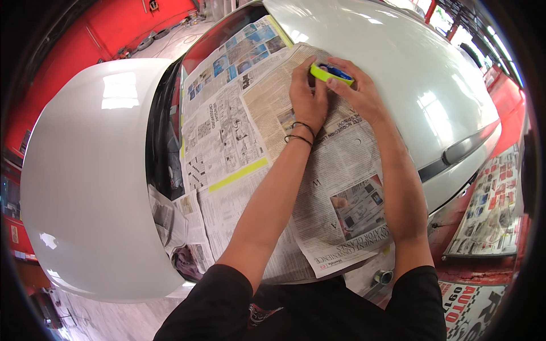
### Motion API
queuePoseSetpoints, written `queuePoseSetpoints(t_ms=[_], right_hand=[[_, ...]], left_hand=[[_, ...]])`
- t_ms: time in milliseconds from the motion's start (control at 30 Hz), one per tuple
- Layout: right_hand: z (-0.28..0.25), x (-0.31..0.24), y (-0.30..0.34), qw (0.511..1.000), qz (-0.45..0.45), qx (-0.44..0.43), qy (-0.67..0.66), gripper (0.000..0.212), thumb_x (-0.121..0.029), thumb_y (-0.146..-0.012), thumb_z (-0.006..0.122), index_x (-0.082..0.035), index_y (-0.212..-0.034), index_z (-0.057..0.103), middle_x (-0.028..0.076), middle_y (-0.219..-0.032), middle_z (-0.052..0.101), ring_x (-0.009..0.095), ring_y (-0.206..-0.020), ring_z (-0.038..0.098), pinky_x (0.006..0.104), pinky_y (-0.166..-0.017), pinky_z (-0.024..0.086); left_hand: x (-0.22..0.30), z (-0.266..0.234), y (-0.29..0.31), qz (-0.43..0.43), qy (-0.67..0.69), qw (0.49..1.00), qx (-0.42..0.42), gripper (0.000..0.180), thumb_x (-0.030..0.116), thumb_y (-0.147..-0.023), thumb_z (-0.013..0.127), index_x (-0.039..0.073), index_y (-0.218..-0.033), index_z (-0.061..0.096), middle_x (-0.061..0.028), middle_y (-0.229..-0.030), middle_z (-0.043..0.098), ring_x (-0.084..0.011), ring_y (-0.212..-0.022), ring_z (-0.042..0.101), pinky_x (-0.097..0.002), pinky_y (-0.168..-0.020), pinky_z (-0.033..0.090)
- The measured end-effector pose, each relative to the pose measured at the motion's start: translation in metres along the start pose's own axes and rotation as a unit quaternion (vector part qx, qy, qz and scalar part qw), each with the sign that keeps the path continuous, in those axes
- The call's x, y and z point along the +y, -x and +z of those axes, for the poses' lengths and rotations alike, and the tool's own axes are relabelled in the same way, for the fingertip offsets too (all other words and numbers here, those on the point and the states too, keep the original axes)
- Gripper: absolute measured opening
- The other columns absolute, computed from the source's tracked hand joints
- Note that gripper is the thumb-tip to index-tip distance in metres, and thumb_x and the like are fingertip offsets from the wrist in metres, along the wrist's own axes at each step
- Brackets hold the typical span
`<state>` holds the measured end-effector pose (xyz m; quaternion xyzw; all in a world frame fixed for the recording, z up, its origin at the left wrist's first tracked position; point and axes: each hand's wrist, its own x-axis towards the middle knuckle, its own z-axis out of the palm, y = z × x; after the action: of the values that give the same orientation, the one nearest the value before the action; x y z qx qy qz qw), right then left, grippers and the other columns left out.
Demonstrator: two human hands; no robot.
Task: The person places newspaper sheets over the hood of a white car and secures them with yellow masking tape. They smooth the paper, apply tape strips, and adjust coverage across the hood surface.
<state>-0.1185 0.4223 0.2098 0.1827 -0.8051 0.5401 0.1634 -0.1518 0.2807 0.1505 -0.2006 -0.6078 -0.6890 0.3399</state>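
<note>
A roll of yellow-green masking tape [324,74] with a blue core is between my hands, over the upper part of the newspaper. My right hand [358,91] is closed around the roll, thumb on its near side and fingers on its far side. Bent at the roll's left end, the fingers of my left hand [307,94] pinch at the tape; their exact grip is partly hidden. Dark bands circle my left wrist. Beneath both hands, newspaper sheets [335,153] cover the glass of a white car. A yellow-green tape strip [239,174] joins some sheets.
The car's white panels lie on both sides, a smooth one [85,170] at left and another [398,62] at right with a door handle [463,145]. A small can [383,277] stands low right. Beyond are a red wall [108,28] and a printed banner [472,312].
</note>
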Motion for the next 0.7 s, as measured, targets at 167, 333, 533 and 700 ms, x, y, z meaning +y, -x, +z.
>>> queuePoseSetpoints(t_ms=[167, 333, 533, 700], right_hand=[[-0.002, -0.006, -0.002, 0.999, 0.011, -0.009, -0.029, 0.074, -0.036, -0.093, 0.085, -0.004, -0.153, 0.055, 0.014, -0.141, 0.065, 0.019, -0.129, 0.061, 0.0339, -0.111, 0.048], [-0.001, -0.004, -0.001, 0.999, -0.001, -0.028, -0.043, 0.082, -0.024, -0.087, 0.090, -0.005, -0.156, 0.051, 0.014, -0.146, 0.062, 0.021, -0.132, 0.060, 0.0346, -0.112, 0.049], [0.002, -0.007, -0.001, 1.000, 0.011, -0.009, 0.011, 0.088, -0.011, -0.081, 0.092, -0.011, -0.158, 0.050, 0.009, -0.143, 0.061, 0.017, -0.124, 0.064, 0.0314, -0.097, 0.058], [0.004, -0.009, -0.003, 0.992, -0.029, 0.049, 0.109, 0.088, -0.010, -0.080, 0.091, -0.015, -0.158, 0.051, 0.009, -0.148, 0.053, 0.018, -0.115, 0.070, 0.0328, -0.089, 0.061]], left_hand=[[-0.004, 0.000, 0.002, 0.009, 0.020, 0.999, -0.029, 0.047, 0.009, -0.101, 0.067, 0.005, -0.145, 0.053, -0.0195, -0.128, 0.067, -0.0337, -0.108, 0.071, -0.0404, -0.093, 0.057], [-0.005, 0.002, 0.001, 0.044, 0.001, 0.999, -0.007, 0.045, 0.002, -0.101, 0.063, 0.005, -0.144, 0.054, -0.0155, -0.124, 0.069, -0.0281, -0.110, 0.072, -0.0374, -0.097, 0.056], [-0.004, -0.001, 0.000, -0.028, -0.011, 1.000, 0.007, 0.037, 0.003, -0.102, 0.060, 0.004, -0.139, 0.058, -0.0166, -0.118, 0.072, -0.0275, -0.105, 0.073, -0.0360, -0.093, 0.058], [-0.017, -0.008, -0.001, -0.127, 0.101, 0.986, 0.035, 0.029, 0.003, -0.102, 0.062, 0.000, -0.131, 0.066, -0.0137, -0.108, 0.075, -0.0207, -0.095, 0.075, -0.0327, -0.087, 0.059]])
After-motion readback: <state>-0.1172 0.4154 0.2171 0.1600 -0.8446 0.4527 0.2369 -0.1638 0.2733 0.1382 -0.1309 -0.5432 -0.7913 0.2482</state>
